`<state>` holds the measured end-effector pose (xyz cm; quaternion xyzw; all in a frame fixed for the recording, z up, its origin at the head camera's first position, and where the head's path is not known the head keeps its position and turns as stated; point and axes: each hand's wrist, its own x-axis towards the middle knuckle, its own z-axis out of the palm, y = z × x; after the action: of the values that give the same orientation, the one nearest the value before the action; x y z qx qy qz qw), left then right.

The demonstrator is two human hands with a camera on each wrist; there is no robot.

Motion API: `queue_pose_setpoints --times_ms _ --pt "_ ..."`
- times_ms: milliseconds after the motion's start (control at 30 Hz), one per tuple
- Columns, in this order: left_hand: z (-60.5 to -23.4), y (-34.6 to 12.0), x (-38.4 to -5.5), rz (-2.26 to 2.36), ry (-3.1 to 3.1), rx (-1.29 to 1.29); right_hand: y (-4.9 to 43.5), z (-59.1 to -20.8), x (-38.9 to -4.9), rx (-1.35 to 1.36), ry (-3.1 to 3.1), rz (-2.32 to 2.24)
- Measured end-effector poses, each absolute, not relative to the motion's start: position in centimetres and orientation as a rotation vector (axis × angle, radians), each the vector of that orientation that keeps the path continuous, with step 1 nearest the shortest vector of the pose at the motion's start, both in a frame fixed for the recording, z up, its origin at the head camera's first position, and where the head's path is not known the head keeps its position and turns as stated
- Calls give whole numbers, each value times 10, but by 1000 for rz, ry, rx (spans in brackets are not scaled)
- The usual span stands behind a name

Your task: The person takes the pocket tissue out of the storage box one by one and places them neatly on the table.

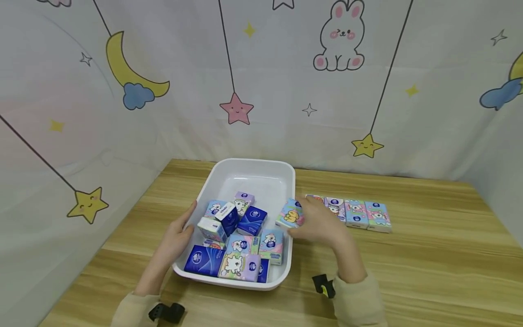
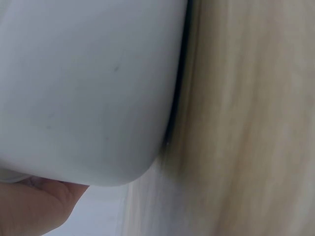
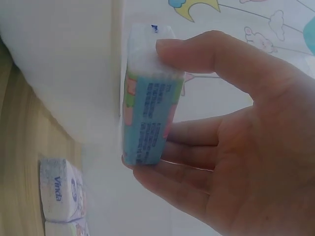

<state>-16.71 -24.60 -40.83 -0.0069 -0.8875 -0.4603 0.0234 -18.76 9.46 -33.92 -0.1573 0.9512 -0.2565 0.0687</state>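
A white plastic tub holds several small tissue packs, some dark blue, others pastel with cartoon animals. At the tub's left rim, my left hand grips the edge; the left wrist view shows its curled part beside the tub's outer wall. My right hand pinches a blue-and-pink cartoon tissue pack over the right rim. In the right wrist view the thumb lies on one end of this pack and fingers support the opposite end.
To the right of the tub, several pastel tissue packs stand in a row on the wooden table, partly hidden by my right hand. A white curtain printed with stars, a moon and a rabbit hangs behind the table.
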Motion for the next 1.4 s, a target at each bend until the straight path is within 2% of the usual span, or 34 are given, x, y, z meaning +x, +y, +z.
queue_pose_setpoints --times_ms 567,1400 --pt "-405 -246 -164 -1419 -2758 -8 118 -350 -191 -695 2938 -801" --pt "-404 -244 -165 -1442 -2768 37 154 -372 -197 -818 2982 -690"
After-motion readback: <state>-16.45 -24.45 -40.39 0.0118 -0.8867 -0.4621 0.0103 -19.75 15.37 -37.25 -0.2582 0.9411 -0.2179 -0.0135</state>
